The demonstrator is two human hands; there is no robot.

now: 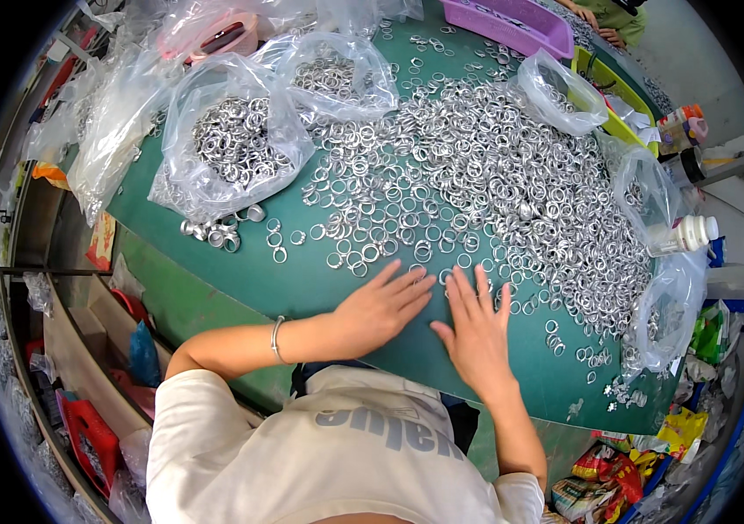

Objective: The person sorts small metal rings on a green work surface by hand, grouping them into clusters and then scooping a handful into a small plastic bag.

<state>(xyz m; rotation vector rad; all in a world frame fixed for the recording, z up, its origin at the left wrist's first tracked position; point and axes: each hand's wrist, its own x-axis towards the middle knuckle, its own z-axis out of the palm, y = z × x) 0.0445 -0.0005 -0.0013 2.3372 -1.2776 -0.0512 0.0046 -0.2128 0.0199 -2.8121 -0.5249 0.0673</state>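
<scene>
A wide heap of silver-coloured rings (512,166) covers much of the green table top (302,288). Its near edge thins out into loose single rings (385,229). My left hand (382,307), with a bangle on the wrist, lies palm down, its fingertips close to the nearest rings. Beside it my right hand (478,332) is also palm down with spread fingers, its fingertips at the heap's near edge. Neither hand shows anything gripped; what lies under the palms is hidden.
Clear plastic bags of rings (236,144) stand at the far left. More bags (669,301) line the right edge, near a white bottle (685,236). A purple basket (512,24) and a yellow-green basket (616,92) sit at the back. Another person's hands (595,22) appear far right.
</scene>
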